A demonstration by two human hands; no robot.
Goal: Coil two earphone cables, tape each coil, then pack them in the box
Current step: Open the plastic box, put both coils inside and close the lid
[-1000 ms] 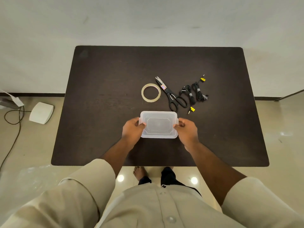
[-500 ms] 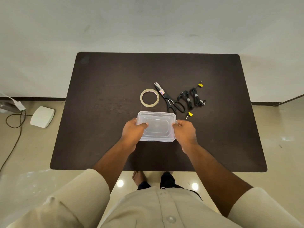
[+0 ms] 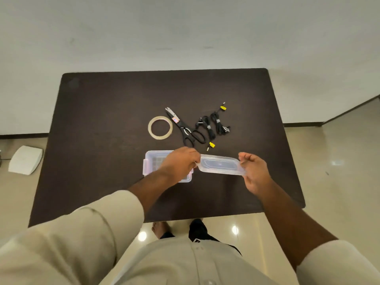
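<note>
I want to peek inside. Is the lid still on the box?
No, the lid is off, held between the left hand and right hand beside the open box.

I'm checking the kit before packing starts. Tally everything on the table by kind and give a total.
Black coiled earphone cables with yellow-tagged plugs: 2, left one, right one
Clear plastic box: 1
Clear plastic lid, held above the table by both hands: 1
Black-handled scissors: 1
Roll of clear tape: 1
Total: 6
</note>
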